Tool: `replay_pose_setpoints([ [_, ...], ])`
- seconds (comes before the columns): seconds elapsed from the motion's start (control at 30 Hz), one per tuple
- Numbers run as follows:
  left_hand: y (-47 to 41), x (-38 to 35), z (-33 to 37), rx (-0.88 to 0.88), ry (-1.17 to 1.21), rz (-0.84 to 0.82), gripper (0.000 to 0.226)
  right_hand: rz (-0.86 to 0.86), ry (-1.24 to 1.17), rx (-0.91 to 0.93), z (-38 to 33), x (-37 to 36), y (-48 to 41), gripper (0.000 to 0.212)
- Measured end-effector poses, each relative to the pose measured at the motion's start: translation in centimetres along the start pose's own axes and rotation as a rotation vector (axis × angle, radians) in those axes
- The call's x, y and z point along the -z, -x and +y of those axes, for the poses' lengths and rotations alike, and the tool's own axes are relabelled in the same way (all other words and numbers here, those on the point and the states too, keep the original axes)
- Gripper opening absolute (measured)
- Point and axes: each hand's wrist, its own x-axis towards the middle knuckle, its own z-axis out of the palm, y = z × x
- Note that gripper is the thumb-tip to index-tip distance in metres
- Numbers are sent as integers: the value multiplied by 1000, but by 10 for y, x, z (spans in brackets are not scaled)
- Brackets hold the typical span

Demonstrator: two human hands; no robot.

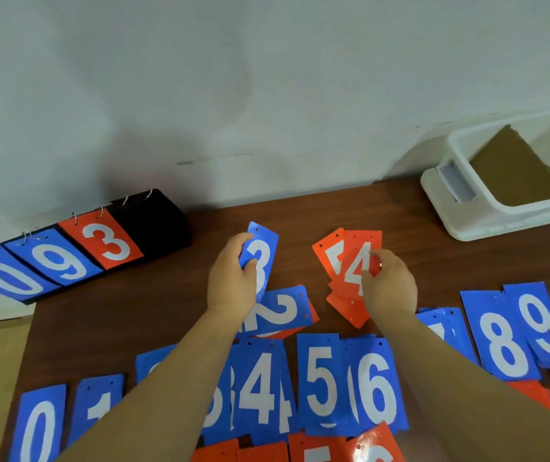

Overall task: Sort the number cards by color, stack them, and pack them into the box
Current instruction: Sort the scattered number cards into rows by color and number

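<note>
While the left hand [232, 278] pinches a blue 3 card [262, 258] between thumb and fingers above the brown table [133, 311], the right hand [388, 285] clamps a fan of orange cards [355, 261], a 4 in front. A blue 2 card [280, 311] lies beneath the left wrist. More blue cards [320, 381] form a near row. The white box [513, 215] stands at far right, a flip scoreboard [67, 255] at far left.
</note>
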Motion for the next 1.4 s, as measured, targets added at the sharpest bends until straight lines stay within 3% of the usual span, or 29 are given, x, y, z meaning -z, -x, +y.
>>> replay_pose_setpoints([
  [0.1, 9, 13, 4, 68, 97, 33, 26, 30, -93, -45, 3, 11, 1, 30],
  [0.27, 42, 37, 7, 166, 285, 62, 32, 44, -464, -159, -9, 40, 22, 21],
  [0.47, 110, 83, -15, 221, 406, 107, 39, -169, -643, -54, -22, 52, 105, 23],
  [0.63, 175, 124, -67, 276, 390, 143, 44, -367, -535, 23, -16, 34, 184, 28],
  [1.03, 280, 154, -151, 331, 350, 68, 45, -547, -225, 60, 31, -13, 305, 24],
  [1.4, 303, 144, -162, 350, 298, 18, 45, -439, 242, 312, 55, -44, 328, 17],
])
